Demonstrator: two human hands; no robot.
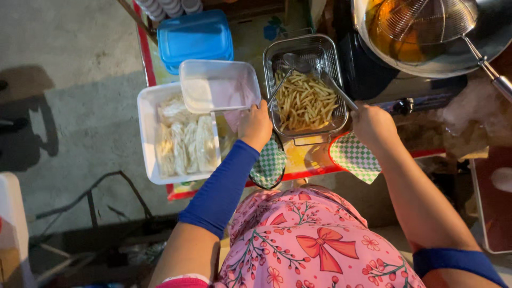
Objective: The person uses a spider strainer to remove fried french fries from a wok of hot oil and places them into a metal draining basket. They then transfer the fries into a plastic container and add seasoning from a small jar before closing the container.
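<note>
Two hands work the counter's front edge: my left hand (256, 125) pinches the clear lid (218, 85) above the white tub (146, 133); my right hand (373, 124) grips tongs (314, 80) over the fries basket (305, 85). Steady, level lifting seems wisest.

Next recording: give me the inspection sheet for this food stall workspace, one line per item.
Surface: table with red edge, crowded.
Job's things: wire basket of fries; metal tongs lying in it.
Clutter: white tub of pale wrappers, clear lid resting on it, blue box, checked pouches, wok with skimmer.
Grips: left hand at the lid's corner; right hand on a tongs arm.
Cables: nothing seen.
Surroundings: concrete floor, stove under the wok.
</note>
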